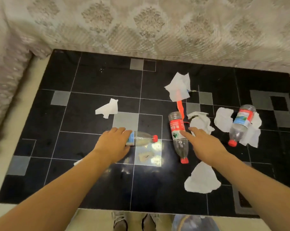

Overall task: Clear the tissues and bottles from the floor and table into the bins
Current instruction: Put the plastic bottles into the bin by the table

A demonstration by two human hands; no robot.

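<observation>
Three clear plastic bottles with red caps lie on the black tiled table (pixel 94 185). My left hand (pixel 114 144) grips the base end of the blue-label bottle (pixel 144 139), thumb on the near side. My right hand (pixel 206 144) reaches with straight fingers, and its index fingertip touches the red-label bottle (pixel 178 132). The third bottle (pixel 241 124) rests on crumpled tissues (pixel 222 119) at the right. More tissues lie at the centre left (pixel 107 108), at the back (pixel 179 87), beyond my right hand (pixel 201 121) and under my right forearm (pixel 202 179).
An orange strip (pixel 180 108) sticks out from under the back tissue. A sofa with a patterned cover (pixel 141 22) borders the table at the back and left. My feet (pixel 121 222) and a bluish plastic object (pixel 194 222) show below the table's front edge.
</observation>
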